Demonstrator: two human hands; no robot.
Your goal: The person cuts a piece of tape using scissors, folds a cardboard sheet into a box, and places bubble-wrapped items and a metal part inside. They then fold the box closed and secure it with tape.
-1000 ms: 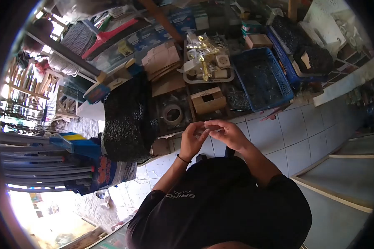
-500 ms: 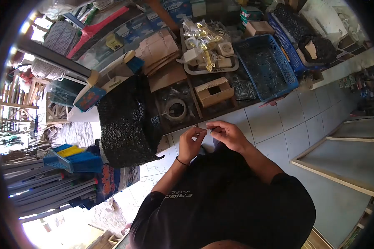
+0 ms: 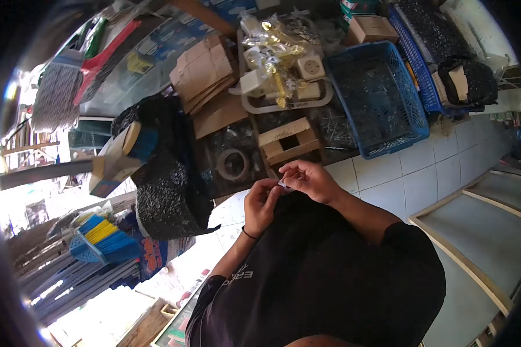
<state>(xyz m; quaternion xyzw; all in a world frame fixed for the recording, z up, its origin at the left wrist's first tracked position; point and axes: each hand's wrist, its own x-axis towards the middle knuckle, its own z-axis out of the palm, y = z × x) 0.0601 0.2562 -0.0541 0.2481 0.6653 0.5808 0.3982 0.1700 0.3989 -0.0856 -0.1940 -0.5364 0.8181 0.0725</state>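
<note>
My left hand [image 3: 261, 207] and my right hand [image 3: 310, 181] meet in front of my black shirt, close to the workbench edge. Between their fingertips is a tiny whitish piece [image 3: 283, 184], too small to identify. Both hands have their fingers pinched around it. Just beyond them on the bench stand an open cardboard box [image 3: 287, 140] and a roll of tape [image 3: 233, 164].
A tray [image 3: 315, 104] holds sockets and gold-coloured parts in plastic. Right of it is a blue basket [image 3: 371, 147]. Folded cardboard [image 3: 201, 66], black bubble wrap [image 3: 171, 202] and a blue-yellow brush [image 3: 103, 234] lie to the left. Wooden-framed panels [image 3: 474, 217] stand right.
The view has shifted and turned slightly. Both hands remain together, with the small whitish piece now showing more clearly between the fingertips.
</note>
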